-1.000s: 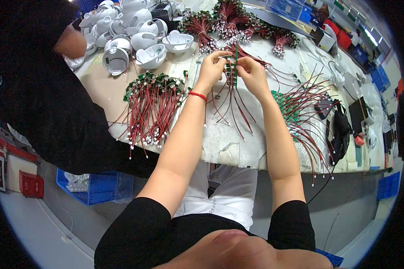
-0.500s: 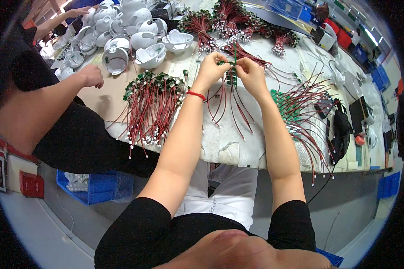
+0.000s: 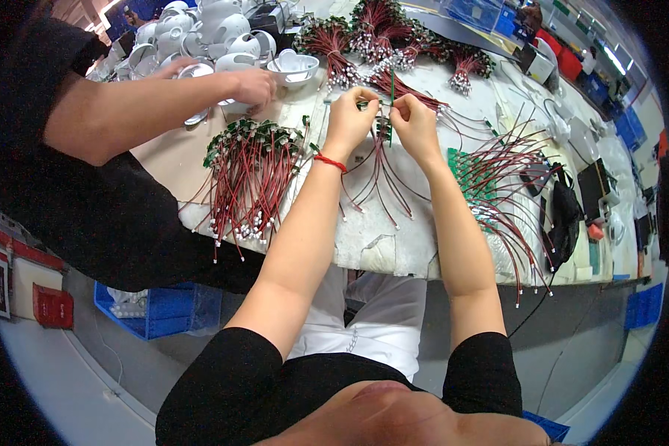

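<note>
Left hand [image 3: 349, 115] and right hand [image 3: 412, 123] each close a pinching grip on the small green boards [image 3: 383, 126] of a red wire bundle [image 3: 379, 175], held above mid-worktop [image 3: 379, 245], well inside its near edge. At 9 o'clock lies a second wire bundle [image 3: 249, 175]. At 11 o'clock a co-worker's hand [image 3: 253, 85] touches white housings [image 3: 230, 44]; a blue bin [image 3: 156, 308] sits below the edge.

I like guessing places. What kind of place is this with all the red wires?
Probably a factory assembly bench: bundles of red wires with small green boards cover the table, and white plastic housings are piled nearby.
</note>
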A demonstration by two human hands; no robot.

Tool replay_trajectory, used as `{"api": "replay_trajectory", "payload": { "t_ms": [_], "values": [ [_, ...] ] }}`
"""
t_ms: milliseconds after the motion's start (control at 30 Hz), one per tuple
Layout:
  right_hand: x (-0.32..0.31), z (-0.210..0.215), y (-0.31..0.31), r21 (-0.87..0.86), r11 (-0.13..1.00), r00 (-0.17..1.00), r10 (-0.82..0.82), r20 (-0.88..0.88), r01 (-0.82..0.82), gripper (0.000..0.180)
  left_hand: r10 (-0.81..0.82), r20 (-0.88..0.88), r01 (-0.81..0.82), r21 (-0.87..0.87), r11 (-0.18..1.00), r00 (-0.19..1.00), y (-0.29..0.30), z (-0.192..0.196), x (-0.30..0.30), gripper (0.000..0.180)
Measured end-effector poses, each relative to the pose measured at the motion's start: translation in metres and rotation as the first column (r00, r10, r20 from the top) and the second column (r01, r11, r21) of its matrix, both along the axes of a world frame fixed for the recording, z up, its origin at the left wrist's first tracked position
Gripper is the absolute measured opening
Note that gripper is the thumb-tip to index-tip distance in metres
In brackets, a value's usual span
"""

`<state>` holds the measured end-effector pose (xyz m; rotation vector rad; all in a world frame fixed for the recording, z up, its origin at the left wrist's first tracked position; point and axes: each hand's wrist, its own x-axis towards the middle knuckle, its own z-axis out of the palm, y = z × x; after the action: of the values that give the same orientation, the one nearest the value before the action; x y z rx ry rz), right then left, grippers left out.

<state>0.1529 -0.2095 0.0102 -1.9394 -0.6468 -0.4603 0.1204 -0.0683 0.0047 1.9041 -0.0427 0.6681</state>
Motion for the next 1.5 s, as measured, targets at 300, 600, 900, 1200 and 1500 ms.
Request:
{"api": "replay_trajectory", "payload": {
  "t_ms": [300, 600, 900, 1200, 1500],
  "values": [
    [0.021, -0.024, -0.006, -0.162, 0.978, 0.989, 0.122, -0.086, -0.135, 0.011, -0.245, -0.193, 0.248, -0.012, 0.969, 0.950, 0.009, -0.022, 0.012, 0.036],
    [0.002, -0.009, -0.001, -0.160, 0.982, 0.995, 0.100, -0.027, -0.103, 0.014, -0.249, -0.353, 0.243, -0.061, 0.968, 0.902, 0.012, -0.013, 0.005, 0.034],
    [0.005, -0.023, 0.007, -0.198, 0.980, 0.997, -0.015, 0.070, 0.029, 0.013, -0.084, -0.285, 0.109, 0.073, 0.991, 0.955, 0.009, -0.022, 0.011, 0.035],
    [0.018, -0.024, -0.012, -0.149, 0.969, 0.954, 0.156, -0.256, -0.198, 0.015, -0.168, -0.429, 0.208, 0.047, 0.977, 0.887, 0.014, -0.016, 0.007, 0.047],
    [0.006, -0.021, -0.001, -0.311, 0.950, 1.000, -0.018, -0.013, 0.013, 0.013, -0.117, -0.469, 0.213, 0.156, 0.965, 0.875, 0.010, -0.014, 0.005, 0.039]
  ]
}}
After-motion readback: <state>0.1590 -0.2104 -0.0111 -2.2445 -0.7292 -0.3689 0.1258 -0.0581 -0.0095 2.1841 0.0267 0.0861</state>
